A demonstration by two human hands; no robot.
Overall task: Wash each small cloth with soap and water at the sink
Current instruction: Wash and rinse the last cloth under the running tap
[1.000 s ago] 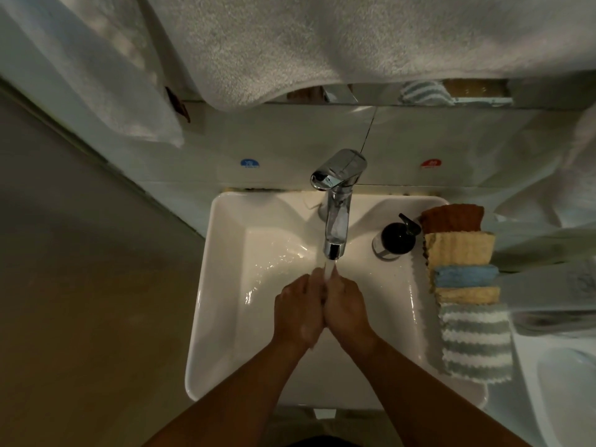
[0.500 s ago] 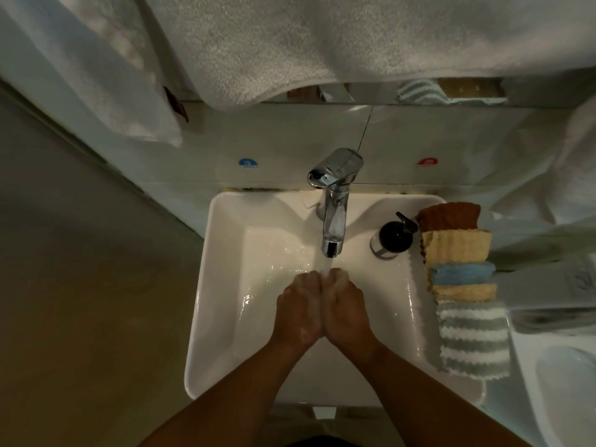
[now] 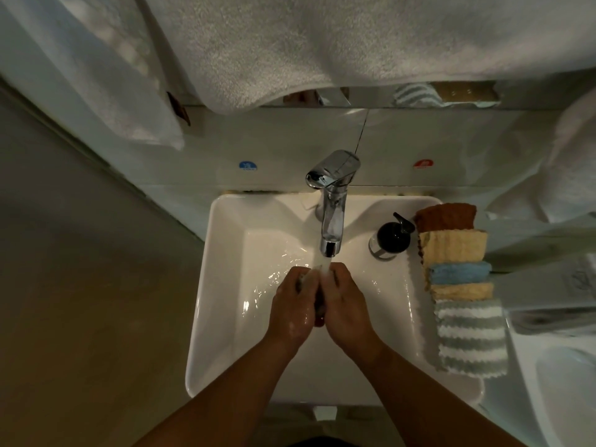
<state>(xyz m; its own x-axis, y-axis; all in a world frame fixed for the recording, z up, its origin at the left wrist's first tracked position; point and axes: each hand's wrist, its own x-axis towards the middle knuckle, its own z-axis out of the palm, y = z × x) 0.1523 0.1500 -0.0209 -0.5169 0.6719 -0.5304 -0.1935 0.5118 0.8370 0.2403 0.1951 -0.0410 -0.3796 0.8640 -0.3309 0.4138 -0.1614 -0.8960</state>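
My left hand [image 3: 292, 311] and my right hand [image 3: 346, 308] are pressed together in the white sink [image 3: 206, 285], right under the chrome faucet [image 3: 332, 214]. Both curl round a small dark wet cloth [image 3: 318, 306], of which only a narrow strip shows between them. Running water [image 3: 325, 264] falls from the spout onto the fingertips and the cloth. Along the sink's right rim lie folded cloths in a row: a brown cloth [image 3: 446, 217], a yellow cloth [image 3: 454, 246], a blue cloth [image 3: 459, 273], a second yellow cloth [image 3: 462, 291] and a grey-and-white striped cloth [image 3: 471, 337].
A black pump soap bottle [image 3: 392, 235] stands right of the faucet, beside the cloth row. White towels [image 3: 290, 43] hang above the sink. Blue and red dots mark the wall behind the faucet. A white fixture [image 3: 564, 382] borders the sink on the right.
Both hands have stayed together under the spout, shifting back and forth a little as they rub. The strip of cloth between them shows more now.
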